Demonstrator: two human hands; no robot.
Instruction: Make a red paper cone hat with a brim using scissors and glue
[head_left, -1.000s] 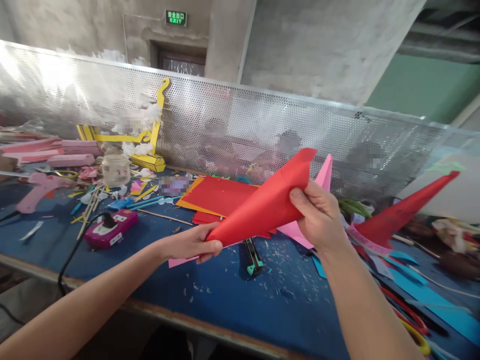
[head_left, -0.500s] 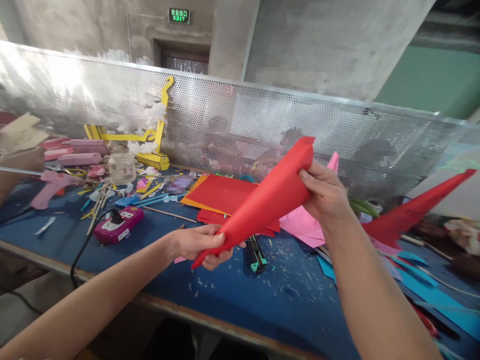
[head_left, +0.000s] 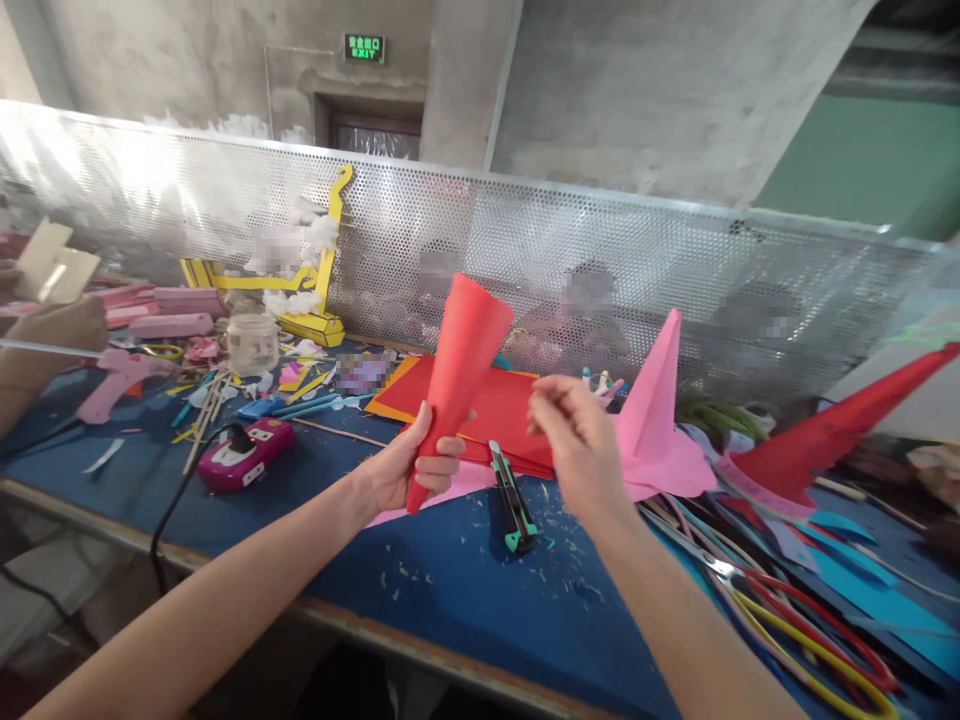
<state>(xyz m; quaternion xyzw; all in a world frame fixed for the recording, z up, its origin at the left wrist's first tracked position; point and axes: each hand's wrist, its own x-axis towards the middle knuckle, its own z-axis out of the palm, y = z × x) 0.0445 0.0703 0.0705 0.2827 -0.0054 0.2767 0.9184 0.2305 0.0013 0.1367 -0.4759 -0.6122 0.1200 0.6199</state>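
Note:
My left hand [head_left: 397, 465] is closed around the narrow lower part of a rolled red paper cone [head_left: 469, 335], whose wide end points upward. To the right, my right hand [head_left: 574, 440] is in the air above the table, apart from the cone. Its fingers are curled in towards the thumb with nothing visible in them. Between the hands lies a black and teal utility knife [head_left: 514, 505] with its blade end pointing away. Red sheets [head_left: 517, 395] are stacked behind it, with an orange sheet [head_left: 390, 385] at their edge. Pink paper [head_left: 469, 485] lies partly under the left hand.
On the right stand a pink cone hat [head_left: 652, 420] and a red cone hat [head_left: 825, 430], with scissors [head_left: 724, 570] in front. Left are a purple power strip [head_left: 244, 455], a jar [head_left: 253, 345] and a pink glue gun [head_left: 112, 385]. Another person's hand [head_left: 56, 335] is at far left.
My right hand has let go of the cone's wide end and dropped left and down. My left hand has tipped the cone more upright, and the cone looks more tightly rolled.

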